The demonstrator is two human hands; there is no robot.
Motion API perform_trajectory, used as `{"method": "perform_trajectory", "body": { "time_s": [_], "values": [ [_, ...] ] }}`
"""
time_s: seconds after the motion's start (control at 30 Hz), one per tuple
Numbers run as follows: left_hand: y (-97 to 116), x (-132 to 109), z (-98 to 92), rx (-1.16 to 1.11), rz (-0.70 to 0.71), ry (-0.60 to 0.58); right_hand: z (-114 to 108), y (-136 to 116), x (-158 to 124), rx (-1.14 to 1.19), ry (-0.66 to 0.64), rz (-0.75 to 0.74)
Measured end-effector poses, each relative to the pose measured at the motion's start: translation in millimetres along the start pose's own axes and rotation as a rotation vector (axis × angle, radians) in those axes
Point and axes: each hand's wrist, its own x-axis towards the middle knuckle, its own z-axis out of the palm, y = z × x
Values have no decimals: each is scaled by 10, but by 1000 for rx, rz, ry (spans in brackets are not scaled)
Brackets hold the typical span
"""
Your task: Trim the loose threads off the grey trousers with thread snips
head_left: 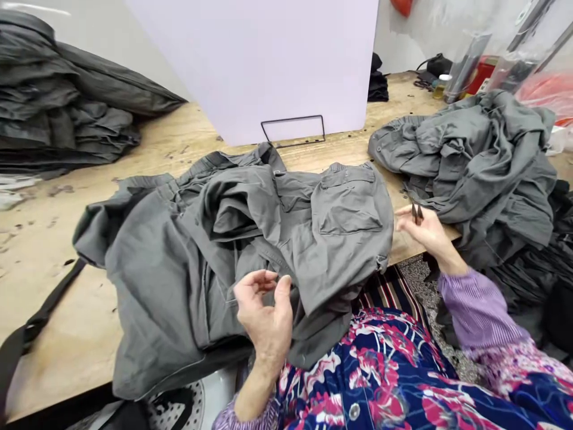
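A crumpled grey cargo garment (201,257) lies spread over the wooden worktable (85,298), with a flapped cargo pocket (347,206) facing up on its right side. My left hand (264,313) rests at the garment's near edge, fingers apart, holding nothing I can see. To the right, my right hand (427,230) grips small black thread snips (417,213) between its fingers. That hand is just off the pocket's right edge, above bare wood and next to a heaped grey garment (465,161).
A stack of dark grey garments (58,101) sits at the far left. A white upright board (250,60) with a black wire frame (293,128) stands behind the table. A black strap (40,316) hangs over the left edge. Plastic-wrapped items (514,71) stand at the back right.
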Motion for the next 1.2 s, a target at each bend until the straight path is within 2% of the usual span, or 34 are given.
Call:
{"method": "perform_trajectory", "body": {
  "time_s": [0.03, 0.07, 0.13, 0.2, 0.23, 0.3, 0.33, 0.4, 0.47, 0.53, 0.6, 0.63, 0.7, 0.73, 0.77, 0.83, 0.87, 0.9, 0.97, 1.03, 1.1, 1.13, 1.2],
  "values": [
    [40, 8, 17, 78, 146, -23, 38, -51, -163, -26, -83, -79],
    [89, -3, 48, 152, 301, -99, 91, -91, -300, -78, -182, -171],
    [188, -64, 132, 278, 578, -371, 206, -123, -497, -228, -283, -356],
    [246, -146, 202, 400, 746, -635, 282, -99, -622, -351, -247, -491],
    [249, -187, 218, 452, 787, -719, 293, -74, -678, -388, -196, -538],
    [209, -266, 204, 496, 809, -802, 268, -19, -811, -418, -139, -593],
    [174, -307, 179, 490, 794, -840, 241, 4, -892, -422, -169, -593],
    [98, -396, 123, 469, 736, -948, 180, 29, -1065, -433, -328, -523],
    [41, -490, 88, 483, 675, -1084, 122, 20, -1203, -451, -549, -407],
    [27, -560, 83, 514, 627, -1215, 58, -22, -1255, -460, -731, -320],
    [67, -555, 88, 447, 601, -1348, -18, -78, -1214, -428, -781, -288],
    [108, -508, 87, 375, 602, -1382, -60, -106, -1167, -405, -738, -289],
    [219, -304, 77, 239, 651, -1305, -133, -147, -1044, -383, -539, -303],
    [281, -148, 72, 240, 694, -1153, -158, -160, -977, -391, -413, -312],
    [340, 38, 70, 296, 759, -949, -170, -168, -911, -419, -290, -313],
    [420, 469, 93, 524, 788, -600, -140, -168, -795, -533, -111, -283],
    [429, 692, 123, 634, 756, -463, -96, -160, -751, -611, -76, -258],
    [410, 906, 167, 733, 700, -381, -34, -145, -721, -692, -86, -238],
    [285, 1271, 295, 870, 596, -340, 127, -92, -705, -816, -185, -225],
    [67, 1516, 443, 977, 499, -437, 285, -8, -734, -861, -257, -215],
    [-180, 1642, 543, 1060, 393, -622, 377, 94, -776, -855, -246, -188],
    [-293, 1674, 553, 1079, 354, -668, 387, 146, -792, -836, -226, -175],
    [-476, 1708, 472, 1120, 252, -640, 335, 242, -802, -768, -188, -177]
  ]
}}
